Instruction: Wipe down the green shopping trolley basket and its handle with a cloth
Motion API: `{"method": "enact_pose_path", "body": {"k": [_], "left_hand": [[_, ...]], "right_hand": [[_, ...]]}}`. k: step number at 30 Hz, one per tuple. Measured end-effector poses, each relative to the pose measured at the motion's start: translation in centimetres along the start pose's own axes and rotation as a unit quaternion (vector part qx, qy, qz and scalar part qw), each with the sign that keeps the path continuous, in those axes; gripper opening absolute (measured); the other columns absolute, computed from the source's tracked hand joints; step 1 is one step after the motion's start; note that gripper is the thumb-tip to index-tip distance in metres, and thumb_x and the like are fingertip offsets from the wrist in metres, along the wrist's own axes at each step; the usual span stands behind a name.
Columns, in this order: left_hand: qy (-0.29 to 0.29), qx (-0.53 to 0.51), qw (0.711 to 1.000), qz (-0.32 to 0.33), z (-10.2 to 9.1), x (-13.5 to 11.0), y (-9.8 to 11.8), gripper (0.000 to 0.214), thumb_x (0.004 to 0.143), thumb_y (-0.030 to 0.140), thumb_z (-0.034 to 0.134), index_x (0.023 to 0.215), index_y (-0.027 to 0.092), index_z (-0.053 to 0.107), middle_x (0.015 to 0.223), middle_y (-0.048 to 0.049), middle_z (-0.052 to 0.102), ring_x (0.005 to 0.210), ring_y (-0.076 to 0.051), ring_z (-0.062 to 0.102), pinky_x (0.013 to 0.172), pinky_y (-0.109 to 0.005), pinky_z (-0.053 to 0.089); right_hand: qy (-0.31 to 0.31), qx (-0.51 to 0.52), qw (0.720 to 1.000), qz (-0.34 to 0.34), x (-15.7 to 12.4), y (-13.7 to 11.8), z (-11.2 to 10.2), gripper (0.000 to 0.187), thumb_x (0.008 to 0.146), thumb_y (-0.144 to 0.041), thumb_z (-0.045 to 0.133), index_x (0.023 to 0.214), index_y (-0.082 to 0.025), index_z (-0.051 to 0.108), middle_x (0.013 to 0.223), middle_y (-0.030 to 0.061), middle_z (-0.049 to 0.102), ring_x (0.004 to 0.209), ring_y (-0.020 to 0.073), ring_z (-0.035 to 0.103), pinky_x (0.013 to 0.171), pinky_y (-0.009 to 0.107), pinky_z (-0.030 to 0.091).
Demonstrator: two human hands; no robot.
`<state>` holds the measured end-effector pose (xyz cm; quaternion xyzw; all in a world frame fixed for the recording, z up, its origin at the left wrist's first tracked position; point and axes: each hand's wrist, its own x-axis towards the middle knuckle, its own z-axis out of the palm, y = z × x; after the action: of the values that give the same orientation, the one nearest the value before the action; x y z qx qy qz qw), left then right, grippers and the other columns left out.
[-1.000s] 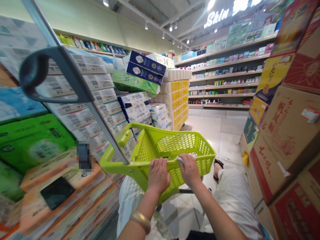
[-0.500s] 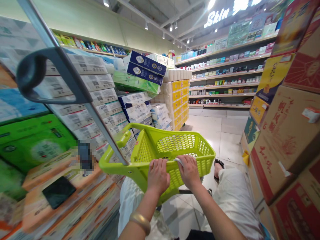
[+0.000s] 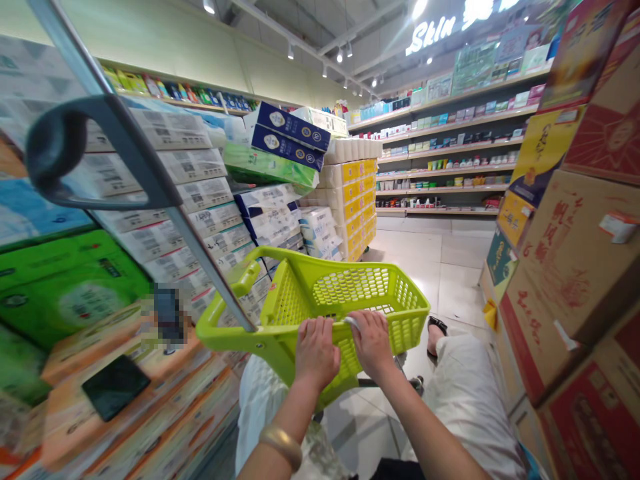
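Observation:
A lime-green plastic shopping basket [image 3: 367, 272] with a perforated wall stands tilted before me. Its grey handle [image 3: 107, 150] on a metal pole rises at the left. My left hand [image 3: 317, 350] is closed over the near rim, fingers curled to the inner side. Just to its right, my right hand [image 3: 371, 341] presses a small white wipe [image 3: 351, 323] against the same rim; most of the wipe is hidden beneath the fingers. The visible part of the basket's inside shows a small dark object or opening that I cannot make out.
Stacked tissue packs [image 3: 205, 193] line the left. On an orange carton stack lies a dark phone-like slab [image 3: 116, 387], beside a pixelated patch. Cardboard boxes [image 3: 570, 260] rise close on the right. Shelves of small products [image 3: 450, 147] stand at the back, beyond a tiled floor [image 3: 425, 253].
My right hand has slid slightly left along the rim with the white wipe. My left hand keeps its grip. The whole view has shifted a little.

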<state>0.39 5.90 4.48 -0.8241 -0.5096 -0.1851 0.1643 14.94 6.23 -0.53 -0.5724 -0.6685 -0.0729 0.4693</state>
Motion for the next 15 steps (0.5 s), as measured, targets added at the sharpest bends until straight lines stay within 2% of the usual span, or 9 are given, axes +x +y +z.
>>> {"method": "enact_pose_path", "body": {"k": [3,6,8,11,15], "left_hand": [[0.005,-0.002,1.0,0.003,0.0,-0.2,-0.1,0.039,0.07,0.016,0.055,0.108,0.017,0.054,0.099,-0.0067,0.058,0.101,-0.025,0.048,0.103,-0.041,0.03],[0.013,-0.004,1.0,0.002,0.0,-0.2,0.0,0.04,0.069,0.016,0.055,0.109,0.017,0.054,0.099,-0.0068,0.058,0.101,-0.025,0.048,0.103,-0.041,0.029],[0.017,-0.005,1.0,0.0,0.0,-0.2,0.1,0.039,0.069,0.016,0.055,0.109,0.017,0.054,0.098,-0.0067,0.058,0.1,-0.025,0.048,0.103,-0.041,0.029],[0.018,-0.005,1.0,0.0,0.2,-0.2,0.2,0.038,0.069,0.016,0.055,0.107,0.017,0.054,0.095,-0.0063,0.058,0.099,-0.025,0.048,0.102,-0.042,0.03],[0.016,-0.002,1.0,0.004,0.2,-0.2,0.1,0.039,0.069,0.015,0.054,0.108,0.017,0.054,0.095,-0.0065,0.057,0.1,-0.025,0.048,0.101,-0.042,0.03]], "right_hand": [[0.02,-0.023,0.999,0.02,-0.3,1.9,-0.8,0.022,0.096,-0.026,0.041,0.108,-0.025,0.06,0.103,0.0042,0.064,0.101,0.0199,0.053,0.101,0.036,0.027],[0.074,-0.065,0.993,0.067,-0.6,4.5,-1.6,0.024,0.095,-0.026,0.039,0.106,-0.022,0.06,0.105,0.0065,0.064,0.106,0.0223,0.051,0.103,0.04,0.025],[0.099,-0.084,0.986,0.1,-0.6,5.2,-1.6,0.025,0.095,-0.026,0.038,0.105,-0.021,0.061,0.105,0.0078,0.064,0.106,0.0238,0.05,0.103,0.042,0.024],[0.085,-0.071,0.989,0.099,-0.1,3.7,-1.0,0.024,0.096,-0.026,0.038,0.102,-0.022,0.061,0.099,0.0068,0.064,0.101,0.0231,0.052,0.103,0.041,0.023],[0.004,-0.005,1.0,0.021,0.3,0.8,-0.3,0.021,0.096,-0.026,0.04,0.103,-0.025,0.06,0.095,0.0031,0.065,0.095,0.02,0.053,0.099,0.035,0.027]]}}
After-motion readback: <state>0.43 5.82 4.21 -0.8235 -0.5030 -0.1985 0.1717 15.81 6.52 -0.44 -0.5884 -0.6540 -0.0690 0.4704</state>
